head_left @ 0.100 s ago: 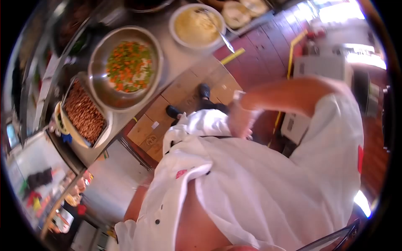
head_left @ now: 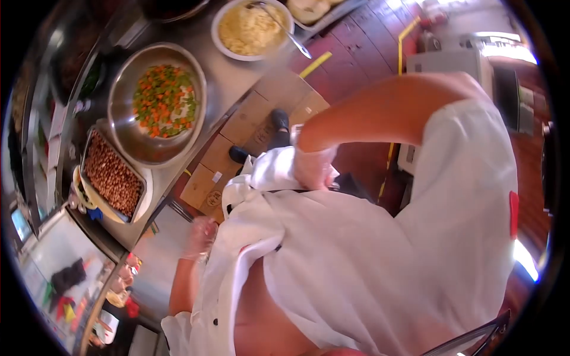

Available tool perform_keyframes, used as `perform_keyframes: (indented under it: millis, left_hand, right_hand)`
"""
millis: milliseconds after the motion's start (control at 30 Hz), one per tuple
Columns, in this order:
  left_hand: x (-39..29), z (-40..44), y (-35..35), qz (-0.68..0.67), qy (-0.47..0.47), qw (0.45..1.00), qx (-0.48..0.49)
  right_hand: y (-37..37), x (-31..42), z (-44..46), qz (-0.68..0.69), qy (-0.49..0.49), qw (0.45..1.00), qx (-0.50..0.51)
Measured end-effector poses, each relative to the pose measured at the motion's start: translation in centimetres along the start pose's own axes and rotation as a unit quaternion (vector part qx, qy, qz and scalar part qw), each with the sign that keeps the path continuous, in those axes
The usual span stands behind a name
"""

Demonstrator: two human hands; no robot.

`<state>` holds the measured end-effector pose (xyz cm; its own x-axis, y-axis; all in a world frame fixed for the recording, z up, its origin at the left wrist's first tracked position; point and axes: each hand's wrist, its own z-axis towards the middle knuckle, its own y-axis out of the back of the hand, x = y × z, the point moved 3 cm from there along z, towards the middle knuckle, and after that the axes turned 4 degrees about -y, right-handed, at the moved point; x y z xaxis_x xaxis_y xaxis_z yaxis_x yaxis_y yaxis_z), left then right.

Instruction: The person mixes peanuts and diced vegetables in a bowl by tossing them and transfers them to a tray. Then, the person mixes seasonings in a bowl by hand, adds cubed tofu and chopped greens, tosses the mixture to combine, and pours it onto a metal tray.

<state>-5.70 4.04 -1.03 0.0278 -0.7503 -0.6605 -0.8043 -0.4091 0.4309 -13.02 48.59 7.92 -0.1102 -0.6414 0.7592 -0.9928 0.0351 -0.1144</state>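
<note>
My right hand, in a clear plastic glove, is at my right hip by the dark waistband of the white apron. Its fingers are bent together, and their tips and anything in them are hidden. On the other side, my left hand, also in a clear glove, is beside the white jacket. Those fingers are curled, and I cannot see what they hold, if anything. Neither hand touches the food. A steel bowl of chopped carrot and green vegetable sits on the counter.
The steel counter also bears a tray of brown beans or nuts, a white bowl of yellow mash with a spoon, and a tray of pale rounds. Flattened cardboard lies underfoot. A white appliance stands right.
My left hand has come into view beside the jacket. The right hand has shifted slightly left in the picture, still at the hip. The whole view has moved a little.
</note>
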Motion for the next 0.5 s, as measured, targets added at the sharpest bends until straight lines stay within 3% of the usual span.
perform_keyframes:
  millis: [100, 200, 300, 400, 500]
  left_hand:
    - [-15.2, 4.8, 6.5, -0.053, -0.11, 0.985, -0.119]
    - [-24.3, 7.8, 7.6, -0.081, -0.13, 0.988, -0.006]
    - [-28.9, 10.9, 6.8, -0.004, -0.175, 0.978, 0.112]
    - [-33.1, 12.2, 6.1, -0.046, -0.182, 0.957, 0.22]
    - [-34.5, 12.8, 4.5, 0.017, -0.328, 0.915, 0.235]
  right_hand:
    - [0.8, 0.5, 0.6, 0.007, 0.016, 1.0, -0.009]
    - [1.0, 0.6, 0.4, 0.02, 0.026, 0.999, -0.021]
    - [1.0, 0.9, -0.2, 0.033, 0.03, 0.998, -0.032]
    - [0.8, 1.0, -0.8, 0.038, 0.031, 0.998, -0.046]
    - [0.7, 1.5, -1.5, 0.043, 0.032, 0.997, -0.058]
